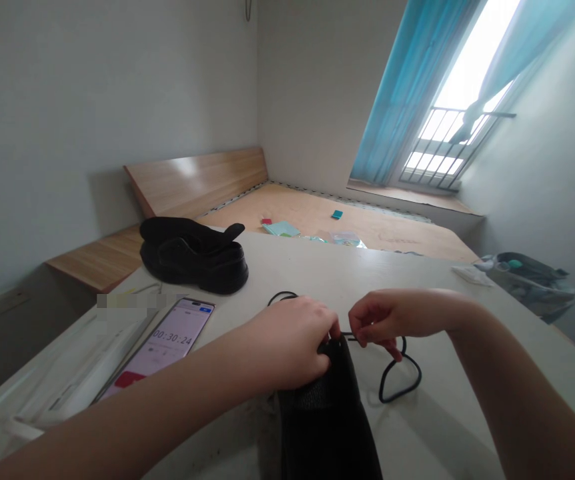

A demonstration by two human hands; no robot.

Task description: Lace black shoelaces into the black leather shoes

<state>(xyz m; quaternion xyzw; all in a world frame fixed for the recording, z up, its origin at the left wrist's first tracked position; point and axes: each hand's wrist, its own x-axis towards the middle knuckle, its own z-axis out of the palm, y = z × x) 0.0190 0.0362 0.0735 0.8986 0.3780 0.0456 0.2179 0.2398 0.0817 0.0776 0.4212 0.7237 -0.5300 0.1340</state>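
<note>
A black shoe (pixel 330 423) stands near the table's front edge, partly cut off by the bottom of the view. My left hand (pixel 300 343) is closed over its far end, thumb on the near side and fingers curled behind. Just right of it, my right hand (pixel 387 315) pinches a dark shoelace (pixel 420 377) that runs from the shoe. Part of this lace loops loosely on the table below my right hand. Another bit of dark cord curves out behind my left hand. The lace holes are hidden from me.
Another black shoe (pixel 195 257) lies at the table's back left. A phone (pixel 177 337) showing a timer rests on clear plastic packaging (pixel 75 373). Beyond the white table (pixel 297 263) is a wooden bed board (pixel 292 200) with small packets. A bag-lined bin (pixel 532 283) stands at right.
</note>
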